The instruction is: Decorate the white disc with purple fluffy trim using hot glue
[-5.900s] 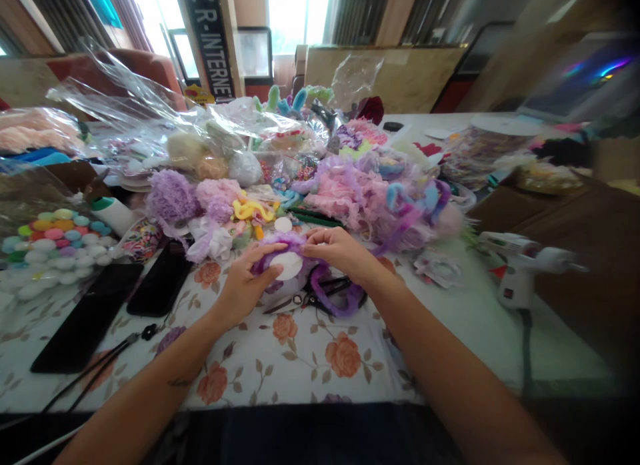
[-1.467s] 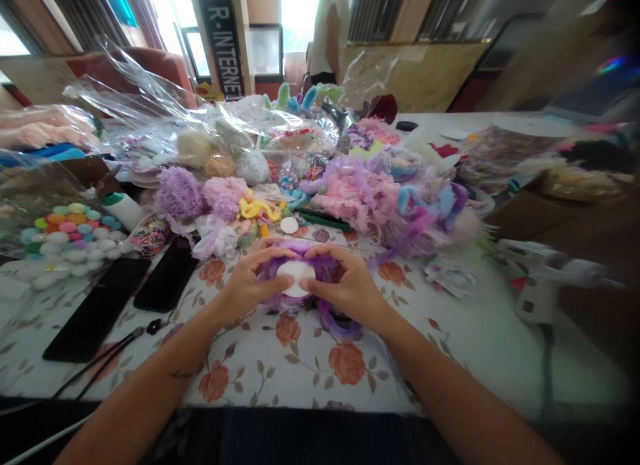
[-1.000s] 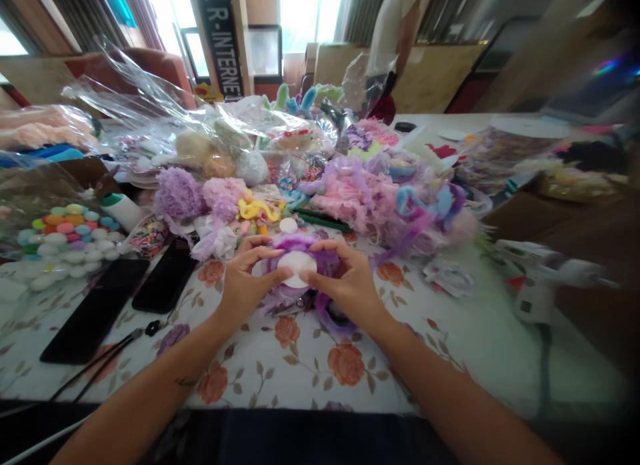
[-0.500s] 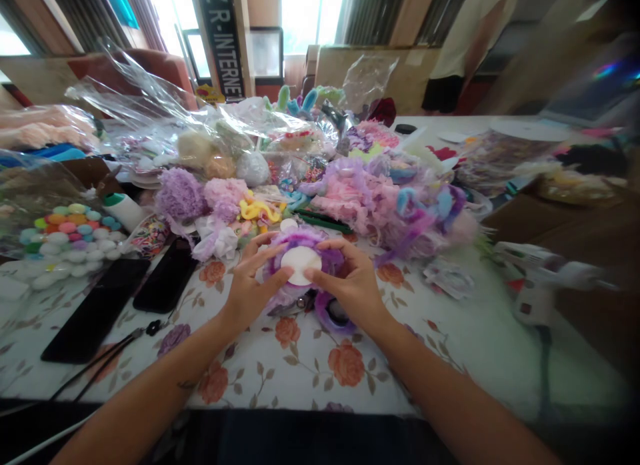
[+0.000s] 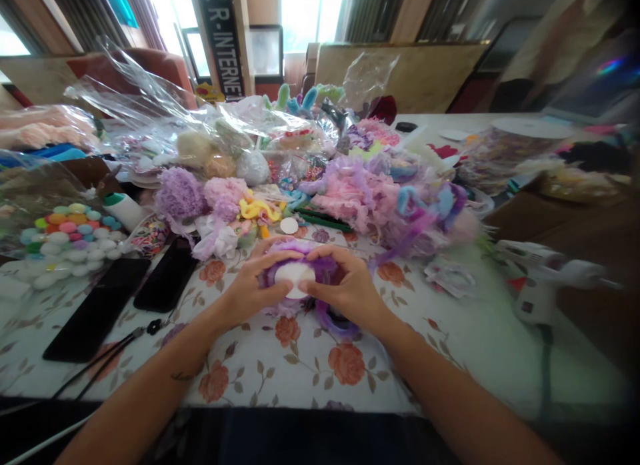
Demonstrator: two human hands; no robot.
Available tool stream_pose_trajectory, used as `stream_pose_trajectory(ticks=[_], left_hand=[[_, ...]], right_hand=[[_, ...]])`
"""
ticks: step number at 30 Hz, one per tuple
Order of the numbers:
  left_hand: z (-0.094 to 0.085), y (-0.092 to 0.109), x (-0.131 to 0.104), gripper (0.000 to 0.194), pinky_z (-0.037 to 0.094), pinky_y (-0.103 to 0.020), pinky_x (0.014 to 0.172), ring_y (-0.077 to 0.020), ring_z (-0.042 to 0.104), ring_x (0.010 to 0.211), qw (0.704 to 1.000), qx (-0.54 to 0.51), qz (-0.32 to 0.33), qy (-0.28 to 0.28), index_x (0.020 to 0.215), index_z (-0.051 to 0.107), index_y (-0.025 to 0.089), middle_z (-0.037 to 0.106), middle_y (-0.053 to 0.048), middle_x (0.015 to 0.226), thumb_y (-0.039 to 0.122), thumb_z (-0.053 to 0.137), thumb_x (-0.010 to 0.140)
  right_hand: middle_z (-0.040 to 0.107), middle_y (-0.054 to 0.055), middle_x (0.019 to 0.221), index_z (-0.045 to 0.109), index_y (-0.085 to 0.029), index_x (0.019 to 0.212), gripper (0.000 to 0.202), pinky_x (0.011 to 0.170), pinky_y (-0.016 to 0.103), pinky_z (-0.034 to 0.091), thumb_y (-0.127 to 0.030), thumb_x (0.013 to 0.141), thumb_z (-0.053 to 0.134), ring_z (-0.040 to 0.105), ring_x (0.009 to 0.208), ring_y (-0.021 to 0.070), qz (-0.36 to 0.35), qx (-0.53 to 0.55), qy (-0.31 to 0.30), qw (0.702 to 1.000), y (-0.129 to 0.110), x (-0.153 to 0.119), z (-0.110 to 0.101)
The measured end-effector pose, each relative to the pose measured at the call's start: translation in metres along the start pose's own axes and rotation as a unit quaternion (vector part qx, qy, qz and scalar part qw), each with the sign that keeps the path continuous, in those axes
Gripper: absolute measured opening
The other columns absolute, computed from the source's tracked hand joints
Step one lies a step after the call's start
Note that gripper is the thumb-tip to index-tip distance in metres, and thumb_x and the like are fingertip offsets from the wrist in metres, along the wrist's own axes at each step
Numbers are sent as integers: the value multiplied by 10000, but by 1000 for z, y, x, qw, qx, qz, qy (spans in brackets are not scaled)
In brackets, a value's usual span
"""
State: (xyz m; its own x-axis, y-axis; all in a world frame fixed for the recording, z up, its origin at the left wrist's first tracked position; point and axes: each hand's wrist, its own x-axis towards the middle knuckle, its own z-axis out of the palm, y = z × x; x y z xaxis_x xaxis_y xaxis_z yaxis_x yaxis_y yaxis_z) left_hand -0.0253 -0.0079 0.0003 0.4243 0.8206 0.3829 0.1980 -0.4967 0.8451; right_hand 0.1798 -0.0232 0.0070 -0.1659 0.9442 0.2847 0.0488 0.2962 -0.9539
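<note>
So the worktop [image 5: 480, 345] is taking up most of the space, and a flowery cloth [image 5: 250, 365] is covering the part right in front of the person. A big pink and lilac pile [image 5: 355, 198] is sprawling beyond the hands, a bit to the right. Over on the left a bunch of balls [image 5: 70, 241] is sitting in clear plastic, and on the far right a glue gun [image 5: 535, 271] is lying well apart from everything in hand. Two phones are lying left of the left forearm, the bigger phone [image 5: 97, 311] farther out and the smaller phone [image 5: 167, 278] closer in.

The left hand [image 5: 253, 285] and right hand [image 5: 347, 285] are both curling around some purple fluff [image 5: 327, 271], pinching it from either side, fingers along the far edge and thumbs coming in at the near side. A loop of purple is hanging below the right hand. The white disc [image 5: 295, 273] is sitting right between the hands, facing up against the fluff, and both thumbs are pressing on its near part. A smaller disc [image 5: 289, 225] is lying on the cloth just past the fingertips, apart from them.
</note>
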Motion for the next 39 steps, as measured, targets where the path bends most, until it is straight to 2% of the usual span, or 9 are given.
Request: stream_pose_trajectory(ticks=[4, 10, 14, 20, 26, 32, 35, 39], left_hand=[[-2, 0, 1, 385, 310, -493, 1154, -300, 431, 1327, 1000, 4, 0, 5, 1177, 684, 307, 552, -73, 1364, 315, 732, 795], [-1, 1, 3, 355, 328, -465, 1146, -287, 444, 1320, 999, -5, -8, 53, 1115, 725, 295, 544, -91, 1338, 323, 770, 764], [2, -3, 3, 342, 371, -456, 1108, -267, 502, 1254, 994, 9, 17, 106, 1061, 744, 294, 557, -90, 1273, 315, 807, 726], [11, -7, 0, 257, 413, -474, 1056, -235, 583, 1100, 969, 78, 73, 225, 886, 752, 253, 613, -66, 1123, 310, 855, 658], [15, -5, -3, 189, 443, -489, 1022, -241, 610, 1085, 950, 117, 92, 275, 755, 707, 218, 650, -60, 1128, 303, 849, 664], [22, 1, -5, 120, 446, -483, 1035, -249, 617, 1130, 930, 130, 99, 329, 713, 707, 218, 678, -44, 1133, 261, 819, 708], [24, 2, -6, 95, 436, -483, 1038, -249, 610, 1134, 927, 140, 90, 335, 730, 719, 226, 675, -43, 1153, 264, 806, 724], [26, 0, -6, 106, 415, -493, 1050, -258, 574, 1189, 942, 120, 64, 307, 823, 723, 230, 634, -63, 1237, 283, 782, 752]], right_hand=[[680, 19, 942, 665, -247, 915, 297, 764, 331, 504, -246, 668, 831, 626, 860, 197, -5, -19, 3, 1000, 1, 0, 0], [690, 21, 930, 673, -242, 903, 301, 774, 348, 511, -251, 651, 836, 635, 856, 203, -1, 6, 42, 999, 1, 2, 0], [702, 18, 927, 676, -237, 893, 303, 803, 365, 516, -237, 637, 838, 644, 873, 210, -5, -4, 70, 998, -1, 3, 1], [703, 19, 941, 679, -242, 886, 300, 844, 396, 510, -247, 635, 843, 646, 928, 232, 0, -14, 110, 994, -5, 1, 5], [684, 17, 937, 684, -244, 890, 318, 811, 375, 508, -264, 621, 852, 629, 916, 223, 17, 9, 137, 990, -6, 0, 9], [647, -12, 864, 666, -251, 925, 351, 687, 307, 507, -271, 630, 854, 594, 759, 157, 38, 85, 170, 981, -1, -4, 20], [630, -14, 870, 649, -256, 953, 366, 647, 284, 499, -277, 647, 849, 574, 733, 140, 47, 108, 182, 976, 1, -7, 24], [625, -8, 899, 636, -258, 964, 371, 628, 277, 495, -289, 658, 844, 564, 722, 133, 53, 114, 182, 975, 4, -9, 24]])
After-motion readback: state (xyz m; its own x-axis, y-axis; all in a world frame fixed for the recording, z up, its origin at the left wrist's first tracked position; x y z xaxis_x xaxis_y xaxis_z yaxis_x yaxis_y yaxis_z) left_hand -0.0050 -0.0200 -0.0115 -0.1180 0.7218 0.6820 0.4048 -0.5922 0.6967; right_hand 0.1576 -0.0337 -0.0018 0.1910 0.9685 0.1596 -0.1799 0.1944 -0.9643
